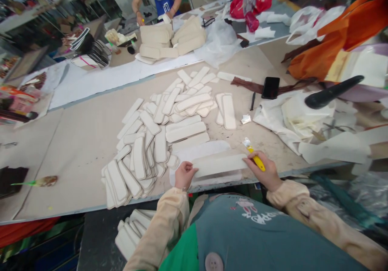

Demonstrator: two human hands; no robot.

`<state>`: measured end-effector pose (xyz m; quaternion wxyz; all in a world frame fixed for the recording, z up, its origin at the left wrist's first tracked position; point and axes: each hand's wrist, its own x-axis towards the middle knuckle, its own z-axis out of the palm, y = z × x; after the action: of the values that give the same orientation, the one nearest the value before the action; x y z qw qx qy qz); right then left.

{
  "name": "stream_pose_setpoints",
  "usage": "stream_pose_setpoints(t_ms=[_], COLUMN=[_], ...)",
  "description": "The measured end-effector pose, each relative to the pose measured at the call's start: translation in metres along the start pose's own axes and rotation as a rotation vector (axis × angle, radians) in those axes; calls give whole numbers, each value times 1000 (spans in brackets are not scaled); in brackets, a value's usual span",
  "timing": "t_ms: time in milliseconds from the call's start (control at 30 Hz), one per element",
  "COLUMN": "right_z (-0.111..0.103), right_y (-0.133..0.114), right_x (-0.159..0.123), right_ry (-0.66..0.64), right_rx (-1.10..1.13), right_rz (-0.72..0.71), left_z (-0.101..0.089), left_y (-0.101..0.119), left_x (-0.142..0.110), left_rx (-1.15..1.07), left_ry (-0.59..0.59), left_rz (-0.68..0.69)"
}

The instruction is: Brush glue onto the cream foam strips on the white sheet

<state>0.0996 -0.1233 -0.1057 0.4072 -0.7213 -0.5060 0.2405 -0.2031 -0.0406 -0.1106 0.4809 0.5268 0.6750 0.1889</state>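
A long pale strip (220, 164) is stretched between my two hands, just above a white sheet (209, 148) at the table's front edge. My left hand (184, 175) is closed, pinching the strip's left end between thumb and finger. At the other end, my right hand (264, 171) grips the strip's corner and also holds a brush (257, 160) with a yellow handle, its whitish head pointing away from me. Beyond the strip lies a stack of cream rounded-end pieces (185, 131). A large loose pile of similar pieces (139, 156) spreads to the left.
A white tub (306, 111) with a black handle-like piece stands on the right, near a phone (270, 88) and a dark slim tool (252, 101). Across the table a person in a blue apron (164, 0) works behind stacked cream pieces (156, 34). More pieces (133, 230) lie below the table edge.
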Motion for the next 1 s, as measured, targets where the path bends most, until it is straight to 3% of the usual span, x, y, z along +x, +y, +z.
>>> stream_pose_setpoints(t_ms=[100, 333, 1000], right_z=[5, 14, 24], right_y=[4, 13, 24], right_x=[12, 19, 15], right_ry=[-5, -32, -62], right_rx=[-61, -144, -285], right_rz=[-13, 3, -81], left_z=[4, 11, 7], left_y=[7, 3, 2], left_x=[10, 21, 24], left_rx=[181, 368, 414], left_ry=[56, 33, -38], left_rz=[29, 33, 63])
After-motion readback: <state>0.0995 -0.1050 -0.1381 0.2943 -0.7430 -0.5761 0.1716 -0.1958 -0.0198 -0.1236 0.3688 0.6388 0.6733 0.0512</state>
